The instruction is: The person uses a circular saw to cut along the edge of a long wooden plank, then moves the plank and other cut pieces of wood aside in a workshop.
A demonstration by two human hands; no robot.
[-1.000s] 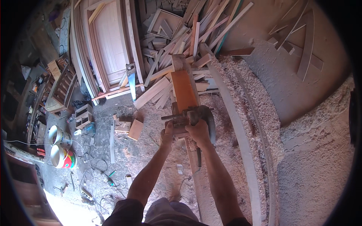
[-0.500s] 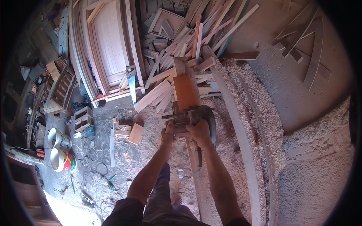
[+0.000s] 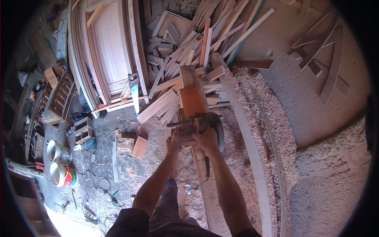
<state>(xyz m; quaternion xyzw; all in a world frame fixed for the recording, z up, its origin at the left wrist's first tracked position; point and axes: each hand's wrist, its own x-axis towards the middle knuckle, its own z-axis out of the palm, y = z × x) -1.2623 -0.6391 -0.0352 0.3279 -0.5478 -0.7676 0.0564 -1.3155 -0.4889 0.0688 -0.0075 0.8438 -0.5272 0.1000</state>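
A dark handheld circular saw, with a rod sticking out to its left, rests over an orange-brown board. My right hand is wrapped around the saw's rear handle. Closed at the left edge of the saw's base is my left hand, its thumb pointing forward; its fingertips are hidden. The board lies on a long wooden beam that runs away from me. A power cord hangs from the back of the saw beside my right forearm. The blade cannot be seen.
Curved timber and heaped shavings lie to the right. Wood offcuts pile up ahead. A handsaw leans by a panelled door. Buckets and tangled cords are on the left floor.
The view has shifted slightly, so most of the scene sits a little lower and to the left. Both hands keep their hold on the saw, with little visible movement along the board.
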